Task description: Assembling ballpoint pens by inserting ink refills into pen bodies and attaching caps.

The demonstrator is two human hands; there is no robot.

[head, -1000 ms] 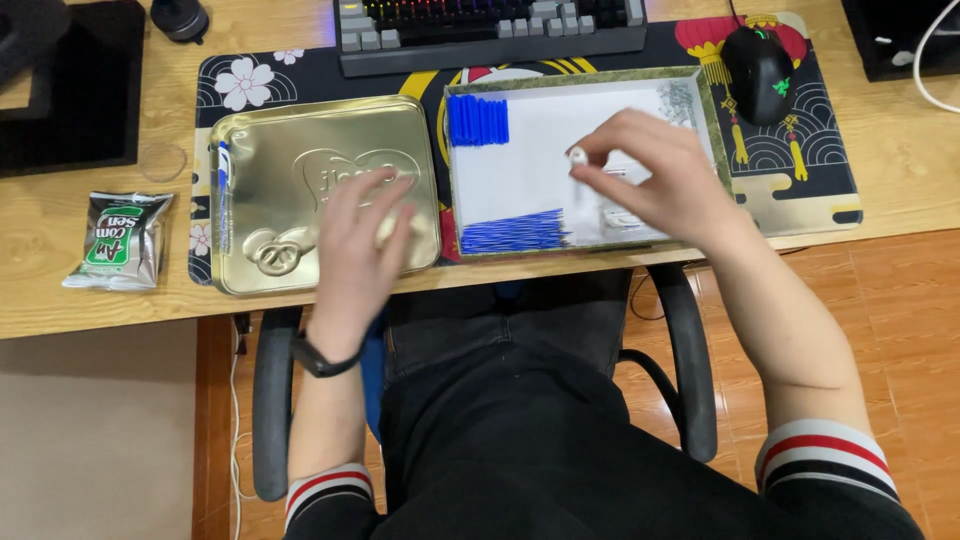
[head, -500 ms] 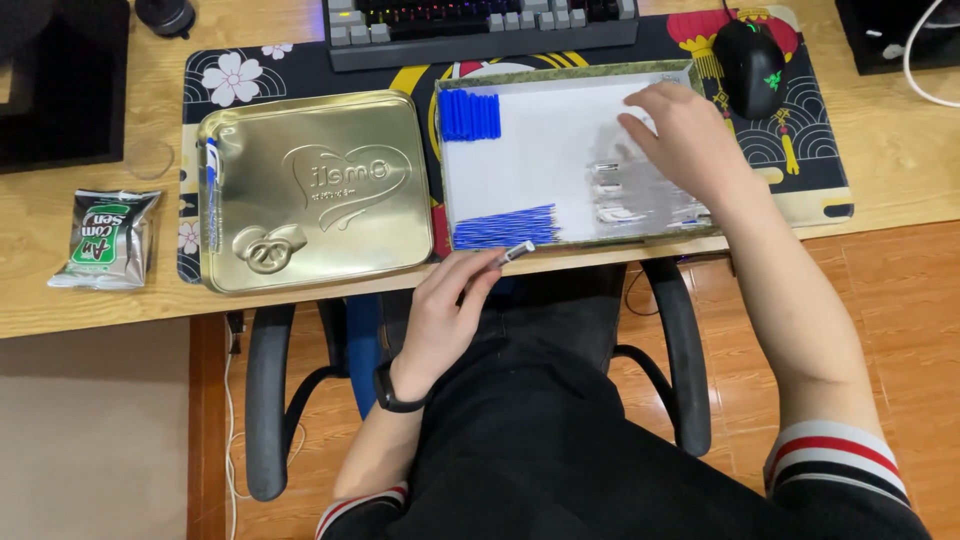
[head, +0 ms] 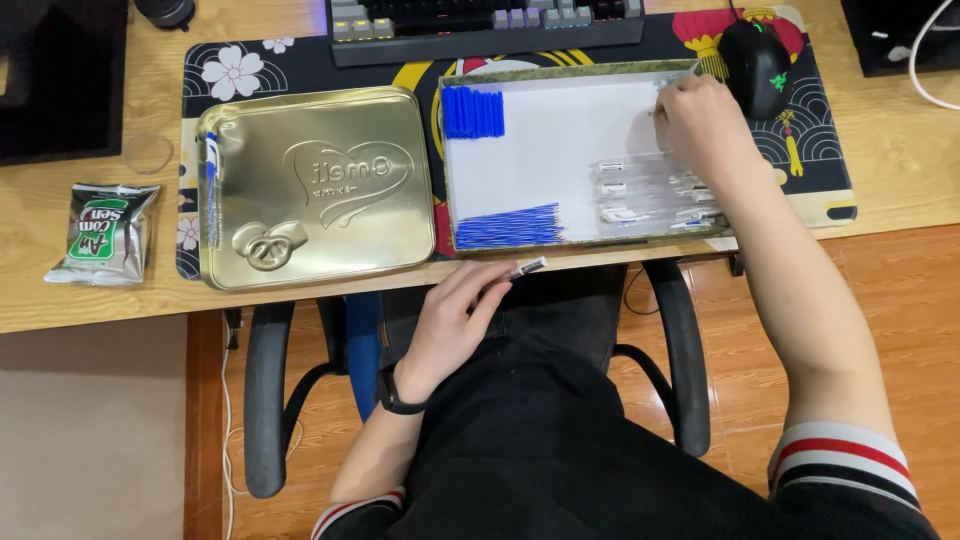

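- Left hand (head: 452, 322) below the wooden desk edge (head: 110, 305), fingers pinching a small clear plastic pen barrel (head: 527, 267) by its end.
- Right hand (head: 705, 125) curled loosely at the far right corner of a shallow white-lined cardboard tray (head: 560, 140); whether it grips anything cannot be told.
- Tray holds blue pen caps (head: 473, 111), thin blue refills (head: 508, 226) and more clear barrels (head: 650, 190).
- Barrel looks light, stiff and slippery; best pinched mid-length.
- Gold embossed tin lid (head: 316, 186) lies beside the tray.

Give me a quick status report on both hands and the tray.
Left hand holds a small clear pen part below the desk edge. Right hand reaches into the white tray. Nothing blocking.
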